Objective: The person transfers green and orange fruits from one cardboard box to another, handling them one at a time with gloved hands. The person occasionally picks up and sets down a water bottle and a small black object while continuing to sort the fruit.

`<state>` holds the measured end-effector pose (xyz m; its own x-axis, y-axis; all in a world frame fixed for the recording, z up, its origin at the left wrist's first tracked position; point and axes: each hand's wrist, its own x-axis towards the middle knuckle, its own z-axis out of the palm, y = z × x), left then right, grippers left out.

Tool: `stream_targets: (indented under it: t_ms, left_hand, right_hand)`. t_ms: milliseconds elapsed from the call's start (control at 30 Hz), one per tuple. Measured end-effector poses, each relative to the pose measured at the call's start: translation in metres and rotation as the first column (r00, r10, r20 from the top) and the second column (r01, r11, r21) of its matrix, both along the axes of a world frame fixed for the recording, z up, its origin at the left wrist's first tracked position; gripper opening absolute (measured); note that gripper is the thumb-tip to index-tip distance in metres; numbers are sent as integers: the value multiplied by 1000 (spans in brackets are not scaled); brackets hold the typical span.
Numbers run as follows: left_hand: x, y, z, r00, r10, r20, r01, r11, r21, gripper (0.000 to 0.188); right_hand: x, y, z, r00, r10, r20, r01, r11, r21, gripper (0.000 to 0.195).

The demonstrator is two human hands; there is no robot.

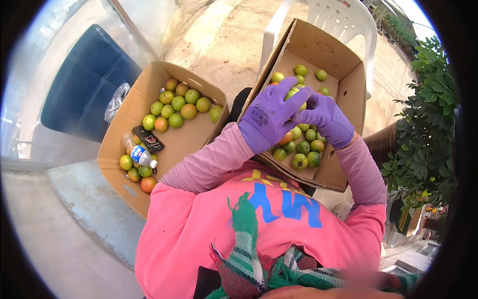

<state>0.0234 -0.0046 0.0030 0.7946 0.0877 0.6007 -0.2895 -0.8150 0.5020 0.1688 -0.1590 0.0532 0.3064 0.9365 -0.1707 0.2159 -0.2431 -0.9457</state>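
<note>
Both my hands wear purple work gloves and meet over a cardboard box of tomatoes (349, 89). My left hand (270, 112) has its fingers curled over a pale green tomato (294, 93). Against it, from the right, comes my right hand (328, 119), its thumb reaching toward the left thumb. Its fingertips are partly hidden behind the left fingers, so its grip on the tomato is unclear. Under and around the hands lie several green tomatoes (303, 147) and a reddish one (286, 138). More green tomatoes (320, 74) sit farther back in the box.
At left, a second cardboard box (179, 149) holds green and orange tomatoes (175, 120), a dark phone-like object (148, 139) and a plastic bottle (143, 156). A white plastic chair (336, 17) stands beyond the right box. A blue padded chair (89, 82) and leafy plant (429, 93) flank the area.
</note>
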Motion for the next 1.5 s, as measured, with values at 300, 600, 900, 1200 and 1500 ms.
stream_targets:
  t_ms: [300,600,900,1200,1500]
  left_hand:
    - [-12,6,1,976,-106,188,197,791,-579,76]
    - [-87,76,-8,998,25,53,33,511,-859,75]
    - [-205,185,-217,350,509,-786,-843,537,-28,74]
    - [-218,181,-226,200,800,-566,-570,565,597,59]
    - [-237,202,-276,245,856,-455,-631,497,595,62]
  right_hand:
    - [-4,-2,-55,590,101,-801,134,966,221,56]
    - [-19,-7,-36,850,-115,-514,169,984,58,66]
    - [-19,-10,-29,876,-111,-470,168,983,80,63]
    - [-11,-13,-33,868,-167,-467,222,973,65,62]
    - [-9,-13,-31,891,-138,-432,178,982,54,64]
